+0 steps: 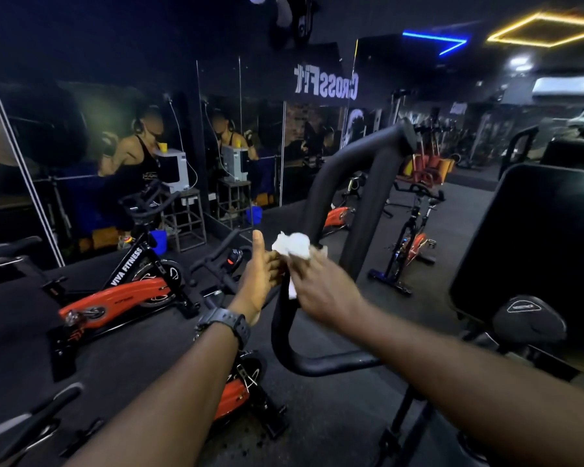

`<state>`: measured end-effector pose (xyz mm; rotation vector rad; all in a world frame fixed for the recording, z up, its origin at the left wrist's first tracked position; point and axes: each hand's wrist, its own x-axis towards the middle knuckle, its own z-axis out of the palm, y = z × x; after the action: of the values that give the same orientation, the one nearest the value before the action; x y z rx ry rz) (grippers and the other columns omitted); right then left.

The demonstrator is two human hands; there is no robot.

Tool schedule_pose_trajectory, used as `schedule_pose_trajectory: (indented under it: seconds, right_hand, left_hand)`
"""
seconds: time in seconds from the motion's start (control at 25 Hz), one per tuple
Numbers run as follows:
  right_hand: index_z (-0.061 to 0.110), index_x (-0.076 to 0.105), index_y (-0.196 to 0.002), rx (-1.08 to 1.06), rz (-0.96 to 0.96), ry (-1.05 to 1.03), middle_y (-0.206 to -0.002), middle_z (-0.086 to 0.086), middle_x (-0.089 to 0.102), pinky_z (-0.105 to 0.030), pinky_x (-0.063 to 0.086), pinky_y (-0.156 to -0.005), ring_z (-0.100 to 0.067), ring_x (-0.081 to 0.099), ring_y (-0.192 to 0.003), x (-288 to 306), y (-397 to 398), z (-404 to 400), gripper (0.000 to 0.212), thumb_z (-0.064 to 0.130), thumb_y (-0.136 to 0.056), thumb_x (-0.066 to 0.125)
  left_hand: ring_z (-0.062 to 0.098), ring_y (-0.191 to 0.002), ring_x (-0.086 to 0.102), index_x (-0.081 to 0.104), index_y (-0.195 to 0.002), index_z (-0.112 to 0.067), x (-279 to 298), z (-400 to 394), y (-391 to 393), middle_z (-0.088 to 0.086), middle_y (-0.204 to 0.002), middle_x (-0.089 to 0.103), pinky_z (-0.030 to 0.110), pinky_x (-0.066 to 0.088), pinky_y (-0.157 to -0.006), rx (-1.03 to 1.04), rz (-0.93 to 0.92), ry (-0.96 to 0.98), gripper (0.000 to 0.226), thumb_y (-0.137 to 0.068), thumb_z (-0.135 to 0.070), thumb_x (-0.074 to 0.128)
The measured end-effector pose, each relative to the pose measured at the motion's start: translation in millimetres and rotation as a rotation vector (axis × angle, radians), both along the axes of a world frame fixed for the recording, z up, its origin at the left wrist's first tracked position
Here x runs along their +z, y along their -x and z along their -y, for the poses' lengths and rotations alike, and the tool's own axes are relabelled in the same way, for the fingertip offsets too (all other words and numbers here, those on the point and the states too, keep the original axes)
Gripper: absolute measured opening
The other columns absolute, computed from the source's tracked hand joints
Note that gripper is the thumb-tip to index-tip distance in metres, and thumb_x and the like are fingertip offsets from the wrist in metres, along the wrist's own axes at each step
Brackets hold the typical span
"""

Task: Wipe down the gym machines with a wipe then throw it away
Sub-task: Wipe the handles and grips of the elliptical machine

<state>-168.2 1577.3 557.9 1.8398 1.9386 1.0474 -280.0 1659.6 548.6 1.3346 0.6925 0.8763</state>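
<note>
wipe (292,245) on handlebar (321,203), bike (122,291) left

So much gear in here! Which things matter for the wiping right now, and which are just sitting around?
In use:
white wipe
black handlebar
left hand
right hand

Just around:
orange spin bike
blue bucket
wall mirror

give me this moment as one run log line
step: wiping | right hand: presses wipe on black handlebar | left hand: open beside bar
</note>
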Motion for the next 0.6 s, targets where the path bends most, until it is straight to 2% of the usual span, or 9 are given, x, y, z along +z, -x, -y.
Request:
schedule_pose_trajectory:
  seconds: [0.08,0.16,0.28,0.36,0.4,0.48,0.52,0.6]
  right_hand:
    - [-0.003,0.041,-0.143,0.001,-0.005,0.096,-0.149,-0.027,0.038,-0.052,0.025,-0.115,-0.042,0.031,-0.14,-44.4,5.1,11.6,0.062,0.023,-0.091,0.018]
    - [-0.001,0.045,-0.141,0.032,0.054,0.15,-0.149,-0.024,0.039,-0.053,0.015,-0.12,-0.041,0.027,-0.143,-57.1,8.2,17.6,0.057,0.029,-0.095,0.028]
    - [0.006,0.055,-0.135,0.005,0.173,0.234,-0.142,-0.015,0.053,-0.055,-0.005,-0.118,-0.038,0.036,-0.139,-50.6,6.5,41.0,0.051,0.032,-0.097,0.033]
    - [0.005,0.046,-0.141,0.007,0.211,0.191,-0.15,-0.016,0.042,-0.057,-0.015,-0.114,-0.039,0.028,-0.143,-43.7,-6.4,58.0,0.052,0.033,-0.099,0.035]
    - [0.004,0.037,-0.145,-0.005,0.245,0.172,-0.155,-0.017,0.032,-0.059,-0.018,-0.114,-0.04,0.019,-0.146,-43.9,-10.8,64.5,0.055,0.034,-0.1,0.034]
    - [0.006,0.021,-0.151,-0.03,0.347,0.213,-0.16,-0.015,0.018,-0.059,-0.02,-0.113,-0.039,0.002,-0.149,-44.9,-6.1,59.3,0.062,0.042,-0.102,0.028]
    - [0.009,0.021,-0.152,-0.049,0.367,0.257,-0.161,-0.013,0.02,-0.058,-0.019,-0.114,-0.037,0.002,-0.15,-46.9,-1.0,48.5,0.064,0.049,-0.102,0.024]
    - [0.014,0.028,-0.152,-0.08,0.311,0.284,-0.158,-0.008,0.031,-0.057,-0.017,-0.116,-0.033,0.006,-0.15,-50.2,6.1,29.9,0.068,0.057,-0.1,0.021]
  left_hand:
    - [0.009,-0.104,0.065,0.062,-0.124,-0.013,-4.2,0.9,0.8,0.0,-0.116,0.07,0.021,0.046,-0.082,-0.001,-0.018,-0.004,0.083,-0.092,-0.073,0.014]
    - [0.01,-0.109,0.06,0.056,-0.134,-0.008,-9.9,-0.6,0.4,0.005,-0.131,0.062,0.02,0.043,-0.085,0.022,-0.037,-0.008,0.087,-0.092,-0.073,0.016]
    - [0.01,-0.111,0.056,0.05,-0.139,-0.003,-11.8,7.5,-1.1,0.008,-0.136,0.057,0.018,0.039,-0.092,0.013,-0.047,-0.045,0.083,-0.097,-0.066,0.017]
    - [0.006,-0.108,0.058,0.051,-0.139,-0.004,-12.4,10.2,-1.8,0.003,-0.135,0.057,0.015,0.041,-0.093,-0.001,-0.055,-0.063,0.084,-0.096,-0.068,0.018]
    - [0.005,-0.112,0.058,0.053,-0.139,-0.007,-13.1,10.7,-1.2,-0.001,-0.136,0.056,0.018,0.042,-0.099,0.009,-0.079,-0.079,0.089,-0.092,-0.076,0.019]
    - [0.008,-0.127,0.052,0.056,-0.138,-0.021,-19.1,11.3,-1.9,-0.006,-0.141,0.056,0.035,0.035,-0.114,0.034,-0.131,-0.1,0.103,-0.074,-0.095,0.022]
    - [0.009,-0.13,0.05,0.056,-0.137,-0.028,-24.3,11.8,-4.3,-0.008,-0.141,0.056,0.04,0.033,-0.116,0.035,-0.154,-0.106,0.104,-0.068,-0.099,0.023]
    - [0.009,-0.131,0.05,0.054,-0.137,-0.035,-28.0,17.1,-9.0,-0.011,-0.14,0.057,0.042,0.033,-0.116,0.036,-0.193,-0.146,0.097,-0.07,-0.097,0.023]
